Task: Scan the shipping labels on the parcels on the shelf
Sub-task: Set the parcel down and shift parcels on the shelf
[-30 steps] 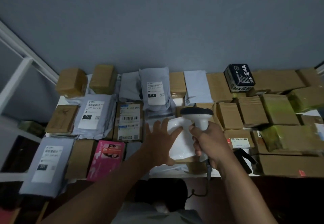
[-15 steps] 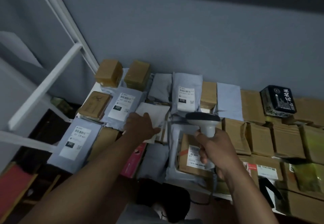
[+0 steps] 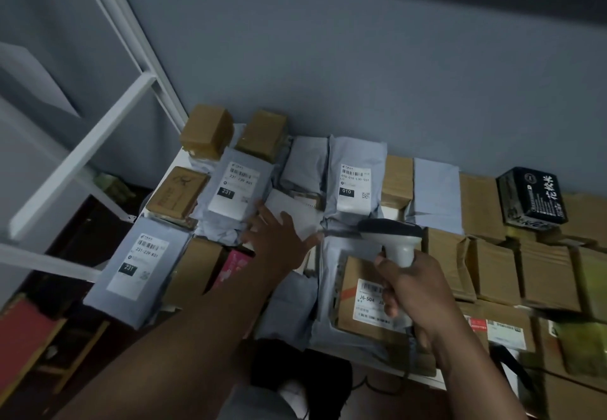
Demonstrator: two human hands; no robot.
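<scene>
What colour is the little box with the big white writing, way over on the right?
Black, with white characters: the box sits atop the brown cartons in the head view.

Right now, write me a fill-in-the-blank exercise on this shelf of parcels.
1. The right hand grips a handheld ____.
2. The left hand rests on a ____ parcel.
3. The black tag on the grey bag by the wall reads ____.
4. The box with white characters is ____.

Missing words: scanner; white; 010; black
</scene>
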